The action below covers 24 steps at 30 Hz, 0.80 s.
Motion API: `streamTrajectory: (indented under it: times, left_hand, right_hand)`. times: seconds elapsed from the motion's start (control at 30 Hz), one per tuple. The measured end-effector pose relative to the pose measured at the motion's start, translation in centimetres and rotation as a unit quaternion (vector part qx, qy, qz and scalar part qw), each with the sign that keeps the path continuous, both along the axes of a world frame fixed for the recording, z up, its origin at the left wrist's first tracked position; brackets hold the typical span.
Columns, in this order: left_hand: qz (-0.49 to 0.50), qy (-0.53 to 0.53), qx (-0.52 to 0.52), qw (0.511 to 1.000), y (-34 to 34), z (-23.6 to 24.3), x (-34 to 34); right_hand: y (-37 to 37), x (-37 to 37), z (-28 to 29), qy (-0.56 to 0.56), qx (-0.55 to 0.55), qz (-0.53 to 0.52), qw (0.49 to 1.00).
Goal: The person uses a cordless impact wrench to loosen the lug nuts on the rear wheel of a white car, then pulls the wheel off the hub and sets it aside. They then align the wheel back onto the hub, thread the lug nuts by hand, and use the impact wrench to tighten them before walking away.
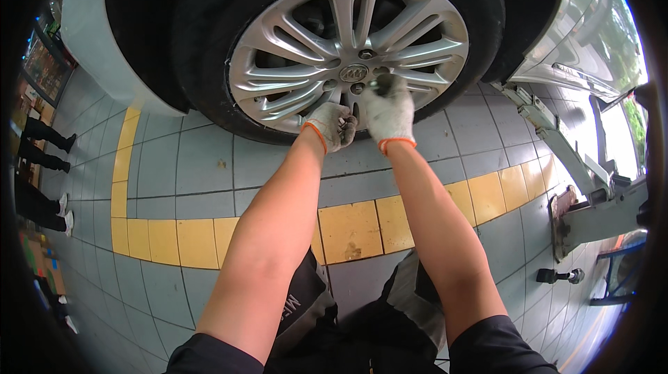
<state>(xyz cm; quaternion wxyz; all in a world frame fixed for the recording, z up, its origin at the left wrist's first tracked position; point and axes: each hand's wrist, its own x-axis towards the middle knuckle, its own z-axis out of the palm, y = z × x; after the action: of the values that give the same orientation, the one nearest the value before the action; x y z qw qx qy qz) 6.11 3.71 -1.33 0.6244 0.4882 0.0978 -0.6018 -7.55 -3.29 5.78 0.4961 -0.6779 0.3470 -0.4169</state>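
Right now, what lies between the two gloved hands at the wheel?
In the head view, the left hand cups small dark metal pieces, likely lug nuts, on the side facing the right hand; otherwise only the silver alloy wheel shows behind.

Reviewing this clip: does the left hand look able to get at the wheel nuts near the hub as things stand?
Probably yes. The left hand is just below the hub with nothing between them, though it seems to hold small metal parts, and the right hand already covers one nut.
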Motion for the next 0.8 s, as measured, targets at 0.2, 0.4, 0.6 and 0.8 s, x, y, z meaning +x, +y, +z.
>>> streamTrajectory:
  times: [0.2,0.4,0.6,0.8]
  left_hand:
    - [-0.005,-0.009,0.019,1.000,0.1,0.6,-0.3]
    - [-0.029,-0.025,0.008,0.999,0.4,0.4,-0.3]
    - [-0.017,-0.020,0.012,1.000,0.5,0.9,-0.6]
    - [-0.017,-0.016,0.032,0.999,0.4,1.0,-0.7]
  right_hand:
    - [-0.9,0.9,0.9,0.030,-0.037,-0.130,0.990]
    - [-0.1,2.0,1.6,-0.009,0.022,-0.169,0.985]
    - [-0.3,1.7,1.6,0.025,0.000,-0.185,0.982]
    - [-0.3,1.4,1.3,0.068,-0.081,-0.202,0.974]
